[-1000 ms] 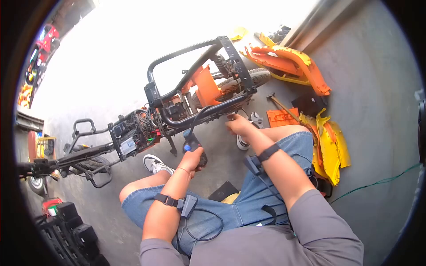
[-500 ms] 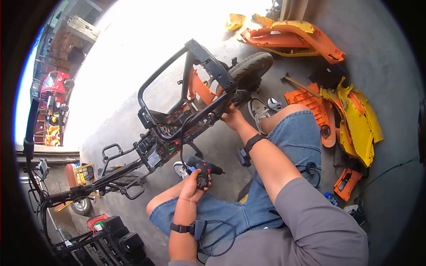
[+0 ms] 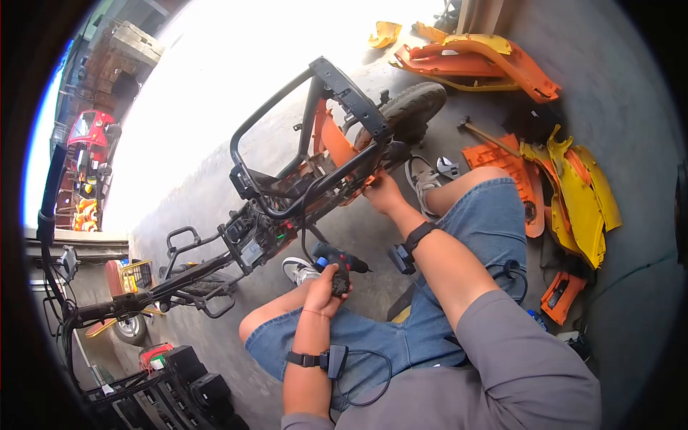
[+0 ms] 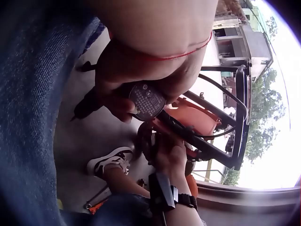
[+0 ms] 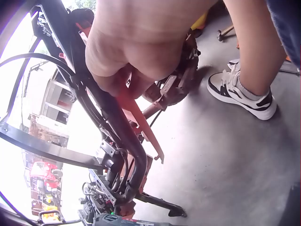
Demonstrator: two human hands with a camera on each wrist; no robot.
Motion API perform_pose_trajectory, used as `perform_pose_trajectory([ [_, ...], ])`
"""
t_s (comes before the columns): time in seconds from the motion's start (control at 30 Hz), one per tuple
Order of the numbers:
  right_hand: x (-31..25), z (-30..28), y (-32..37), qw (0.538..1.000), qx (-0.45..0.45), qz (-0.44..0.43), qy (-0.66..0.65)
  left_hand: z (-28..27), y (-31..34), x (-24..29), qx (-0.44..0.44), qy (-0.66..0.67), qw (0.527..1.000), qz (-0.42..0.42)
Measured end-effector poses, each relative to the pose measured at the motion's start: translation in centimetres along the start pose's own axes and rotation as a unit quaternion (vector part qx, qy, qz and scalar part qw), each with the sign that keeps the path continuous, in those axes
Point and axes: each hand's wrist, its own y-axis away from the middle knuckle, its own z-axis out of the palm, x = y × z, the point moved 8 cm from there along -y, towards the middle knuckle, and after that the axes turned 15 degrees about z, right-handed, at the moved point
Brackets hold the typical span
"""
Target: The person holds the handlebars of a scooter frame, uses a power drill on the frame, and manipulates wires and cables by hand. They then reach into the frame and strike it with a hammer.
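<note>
My left hand [image 3: 324,292] grips a cordless drill [image 3: 350,264] by its handle, above my lap. The drill's bit points right, and the round battery base [image 4: 146,100] faces the left wrist view. Ahead lies the stripped black frame [image 3: 349,94] of a two-wheeler, with cables and an orange plastic piece inside it. At the frame's near lower rail, my right hand [image 3: 385,193] curls its fingers round the edge of a long orange plastic strip [image 5: 141,120]. Its fingertips are partly hidden behind the hand in the right wrist view.
The rear tire [image 3: 423,104] sits beyond my right hand. A hammer [image 3: 494,140], an adjustable wrench [image 3: 448,167] and yellow panels [image 3: 573,204] lie to the right. Orange fairing parts [image 3: 516,68] lie behind them. Black boxes [image 3: 190,390] stand at lower left.
My right hand has moved from beside the frame onto the orange strip under its rail. The left hand has turned the drill, so its bit points right. The head view has shifted.
</note>
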Motion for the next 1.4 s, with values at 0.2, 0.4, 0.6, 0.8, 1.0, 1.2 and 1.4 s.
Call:
perform_pose_trajectory([
  [0.2, -2.7, 1.2, 2.7, 0.989, 0.053, 0.036, 0.134, 0.1, -0.4, 0.3, 0.001, 0.004, 1.0, -0.004],
  [0.4, -5.7, 1.6, 4.8, 0.998, 0.032, 0.046, 0.025, -0.1, -0.8, 0.5, 0.019, -0.011, 1.0, 0.016],
  [0.6, -2.9, 1.6, 2.4, 0.995, 0.032, 0.045, 0.081, 0.2, -1.5, 0.5, 0.019, -0.009, 1.0, 0.013],
  [0.8, -5.8, 2.4, 4.3, 0.994, 0.003, 0.058, 0.096, 0.0, -1.5, 0.7, 0.027, -0.014, 0.999, 0.024],
  [1.0, -3.6, 1.6, 3.0, 0.984, 0.034, 0.127, 0.121, -0.1, -1.5, 0.6, 0.028, -0.031, 0.999, 0.033],
  [1.2, 1.4, -1.6, -1.9, 0.993, 0.035, 0.106, -0.048, -0.3, -1.6, 0.3, 0.031, -0.029, 0.999, 0.032],
  [1.4, -1.7, -0.6, 0.6, 0.99, 0.113, 0.066, -0.045, -0.6, -1.7, -0.1, 0.035, -0.018, 0.999, 0.024],
])
